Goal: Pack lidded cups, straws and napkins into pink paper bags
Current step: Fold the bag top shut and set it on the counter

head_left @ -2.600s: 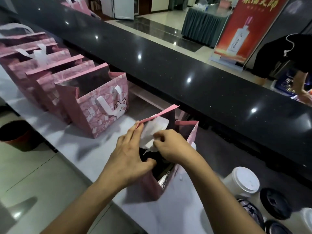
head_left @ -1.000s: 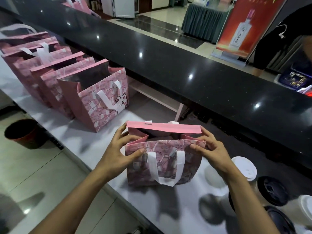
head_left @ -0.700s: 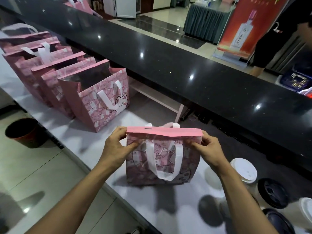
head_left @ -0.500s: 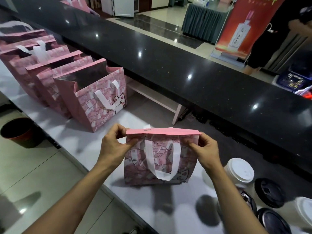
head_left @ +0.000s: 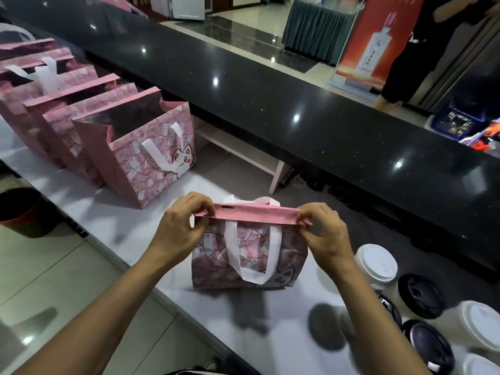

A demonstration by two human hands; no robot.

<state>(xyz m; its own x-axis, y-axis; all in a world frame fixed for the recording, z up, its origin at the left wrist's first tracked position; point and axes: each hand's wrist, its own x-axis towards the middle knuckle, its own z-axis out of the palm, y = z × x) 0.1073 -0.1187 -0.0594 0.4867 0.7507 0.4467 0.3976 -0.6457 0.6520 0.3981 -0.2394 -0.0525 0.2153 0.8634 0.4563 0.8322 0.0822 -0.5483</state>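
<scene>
A white table [head_left: 113,220] runs below a long black counter [head_left: 297,104]. On it, the left hand [head_left: 180,230] and right hand [head_left: 326,231] each pinch one end of the folded top edge of a pink paper bag [head_left: 249,255], which stands upright between them with its mouth pressed shut. Just right of the right grip stand lidded cups [head_left: 376,262], white and black. Well left of the left grip, a row of open pink bags [head_left: 146,152] stands on the table.

Both forearms reach forward; left hand [head_left: 177,231] and right hand [head_left: 326,234] level, fingers curled, thumbs pinching, each grip tight, knuckles up
</scene>
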